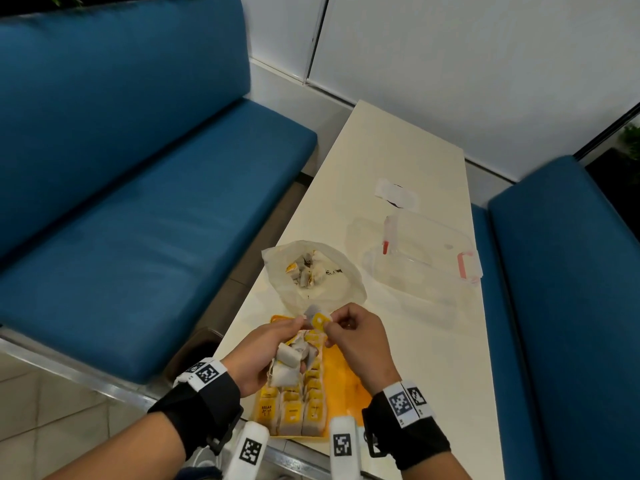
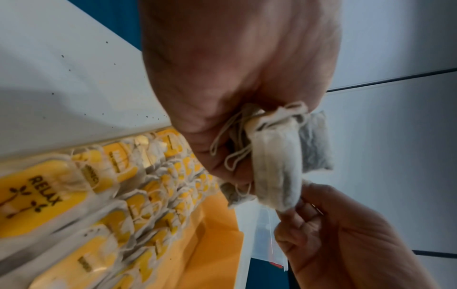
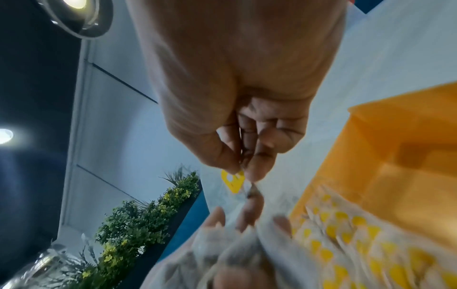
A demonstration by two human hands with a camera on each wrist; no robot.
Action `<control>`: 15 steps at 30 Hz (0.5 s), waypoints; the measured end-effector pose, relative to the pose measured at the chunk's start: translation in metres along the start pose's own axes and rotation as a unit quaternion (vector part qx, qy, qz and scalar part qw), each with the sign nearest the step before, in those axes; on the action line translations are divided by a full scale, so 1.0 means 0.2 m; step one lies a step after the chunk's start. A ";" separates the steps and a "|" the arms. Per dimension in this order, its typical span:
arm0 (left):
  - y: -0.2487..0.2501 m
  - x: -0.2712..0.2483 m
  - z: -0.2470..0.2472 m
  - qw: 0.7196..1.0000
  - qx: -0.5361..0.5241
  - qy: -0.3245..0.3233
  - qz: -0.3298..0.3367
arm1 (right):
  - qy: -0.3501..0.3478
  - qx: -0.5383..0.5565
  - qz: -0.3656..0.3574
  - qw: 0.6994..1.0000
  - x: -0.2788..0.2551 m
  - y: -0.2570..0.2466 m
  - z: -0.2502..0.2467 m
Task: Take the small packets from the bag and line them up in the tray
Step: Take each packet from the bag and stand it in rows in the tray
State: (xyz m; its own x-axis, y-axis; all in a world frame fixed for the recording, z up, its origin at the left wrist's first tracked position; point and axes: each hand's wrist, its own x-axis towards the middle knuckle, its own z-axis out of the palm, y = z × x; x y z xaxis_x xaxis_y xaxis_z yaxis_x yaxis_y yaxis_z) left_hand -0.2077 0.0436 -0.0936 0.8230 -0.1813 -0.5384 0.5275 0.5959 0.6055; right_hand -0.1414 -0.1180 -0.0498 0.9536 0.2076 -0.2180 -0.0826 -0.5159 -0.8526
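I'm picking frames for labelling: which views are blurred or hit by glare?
Head view: mostly sharp, wide-angle bending at the edges. Left wrist view: packets in the tray smeared; left hand soft. Right wrist view: lamp glare top left; bottom packets blurred, yellow tag fairly clear.

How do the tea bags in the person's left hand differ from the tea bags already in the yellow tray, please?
The tea bags in the left hand form a loose bunch with tangled strings, while the tea bags in the yellow tray stand packed in neat rows. The held bunch is lifted above the tray; the rows rest inside it. The rows show yellow tags facing up; the bunch mostly shows pale paper. Both look like the same tagged kind.
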 end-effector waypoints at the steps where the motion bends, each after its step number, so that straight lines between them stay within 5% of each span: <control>1: 0.00 0.01 -0.01 1.000 0.006 0.008 0.008 | -0.002 -0.013 -0.011 1.000 0.01 -0.01 -0.02; 6: 0.01 0.02 -0.08 0.999 0.021 0.023 0.010 | -0.056 -0.256 -0.097 0.960 0.06 0.02 -0.12; 15: -0.02 0.06 -0.09 0.994 0.071 0.080 0.032 | -0.121 -0.431 -0.065 0.892 0.12 0.18 -0.08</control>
State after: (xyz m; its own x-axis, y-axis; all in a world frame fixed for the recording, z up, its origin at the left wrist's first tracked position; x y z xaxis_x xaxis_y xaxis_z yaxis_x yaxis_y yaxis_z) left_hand -0.2035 0.0534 -0.1139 0.8175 -0.0139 -0.5758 0.5095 0.4836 0.7117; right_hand -0.1174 -0.1457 -0.0781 0.8401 0.4316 -0.3284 0.3772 -0.9001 -0.2180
